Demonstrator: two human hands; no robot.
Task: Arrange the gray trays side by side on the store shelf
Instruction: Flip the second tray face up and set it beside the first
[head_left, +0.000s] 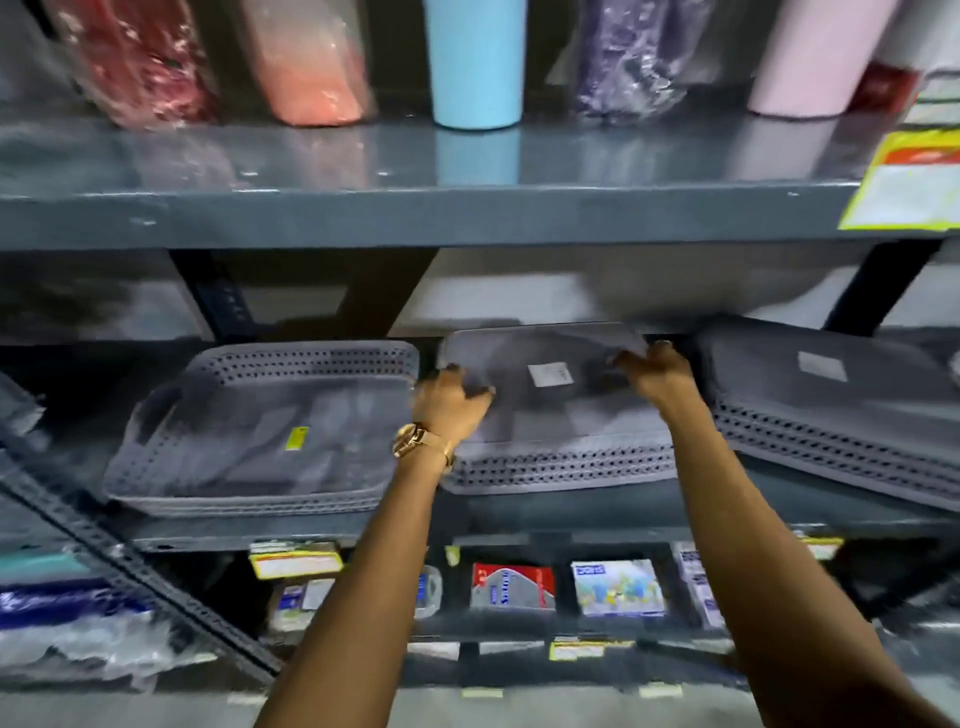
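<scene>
Fingers (470, 392) seemingly on tray (550, 415) edges

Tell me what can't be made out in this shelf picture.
Head view only:
- Middle stack of gray perforated plastic trays: tray count blurred; white sticker unreadable.
- Left hand and right hand: fingertips smeared, grip unclear.
- Right gray tray stack: cut off by the frame edge.
- Yellow price tags: print too small.

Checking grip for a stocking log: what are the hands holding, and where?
Both hands, left hand and right hand, hold the middle tray stack by its top tray's sides.
</scene>
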